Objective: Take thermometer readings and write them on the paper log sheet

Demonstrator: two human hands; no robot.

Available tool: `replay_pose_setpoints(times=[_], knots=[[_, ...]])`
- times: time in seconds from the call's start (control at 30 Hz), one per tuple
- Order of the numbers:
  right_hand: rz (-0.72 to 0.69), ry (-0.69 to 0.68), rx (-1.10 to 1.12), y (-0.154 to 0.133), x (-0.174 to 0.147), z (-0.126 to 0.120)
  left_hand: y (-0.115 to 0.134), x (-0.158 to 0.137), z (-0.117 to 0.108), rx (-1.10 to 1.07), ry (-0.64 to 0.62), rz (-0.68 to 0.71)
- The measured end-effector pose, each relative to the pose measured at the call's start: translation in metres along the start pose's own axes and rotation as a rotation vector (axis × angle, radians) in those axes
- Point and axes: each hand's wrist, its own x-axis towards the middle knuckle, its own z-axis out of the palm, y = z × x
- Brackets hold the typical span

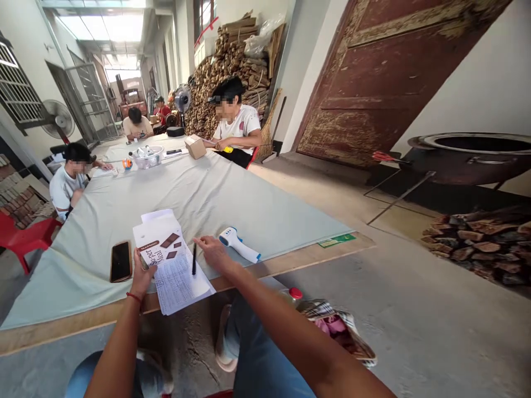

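My left hand (143,276), with a red cord at the wrist, grips the near-left edge of a white printed card (155,243) with brown block pictures and lettering. Beneath the card lie handwritten sheets (178,284), which stick out past the table's near edge. A black pen (194,260) rests on these sheets. Just right of the pen's upper end is my right hand (213,253), its index finger stretched out; I cannot tell whether it touches the pen. Right of that hand lies a white and blue infrared thermometer (238,245). A dark-screened phone (120,262) lies left of the card.
Pale cloth covers the long table (257,193). Farther along stand a clear plastic basket (147,158), an orange tape roll (126,163) and a cardboard box (195,147). Several people sit around the table. A checked bag (352,337) is on the floor at right.
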Motion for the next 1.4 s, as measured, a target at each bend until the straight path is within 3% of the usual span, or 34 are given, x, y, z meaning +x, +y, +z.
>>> replay_pose_setpoints(times=[0.07, 0.13, 0.2, 0.27, 0.37, 0.43, 0.53, 0.6, 0.67, 0.83, 0.93, 1.07, 1.4], knots=[[0.157, 0.068, -0.028, 0.008, -0.008, -0.009, 0.002, 0.005, 0.0, -0.037, -0.091, -0.046], [0.38, 0.083, -0.062, 0.022, -0.019, -0.019, 0.001, 0.006, 0.001, -0.041, -0.096, -0.076], [0.55, 0.016, -0.063, 0.039, -0.029, -0.026, -0.005, 0.005, 0.002, -0.04, -0.034, -0.059], [0.601, -0.058, -0.023, 0.053, -0.036, -0.03, -0.011, 0.004, 0.004, -0.024, 0.062, -0.027], [0.595, -0.045, 0.158, 0.06, -0.036, -0.03, -0.018, 0.003, 0.007, 0.057, 0.194, -0.01], [0.58, 0.048, 0.437, 0.048, -0.033, -0.027, -0.018, 0.003, 0.008, 0.134, 0.239, 0.004], [0.481, 0.182, 0.995, 0.006, -0.027, -0.017, -0.013, 0.003, 0.007, 0.242, 0.241, 0.032], [0.383, 0.126, 1.284, -0.03, -0.026, -0.009, -0.01, 0.002, 0.007, 0.293, 0.212, 0.038], [0.293, 0.042, 1.422, -0.062, -0.025, -0.002, -0.008, 0.002, 0.007, 0.337, 0.187, 0.035], [0.234, 0.088, 1.381, -0.098, -0.03, 0.013, -0.01, 0.002, 0.006, 0.416, 0.197, 0.003], [0.222, 0.092, 1.332, -0.098, -0.035, 0.017, -0.01, 0.001, 0.007, 0.43, 0.211, -0.001], [0.222, 0.1, 1.251, -0.097, -0.037, 0.019, -0.009, 0.0, 0.007, 0.434, 0.136, 0.032], [0.316, 0.12, 1.287, -0.102, -0.038, 0.024, -0.008, -0.003, 0.006, 0.458, 0.108, 0.082]])
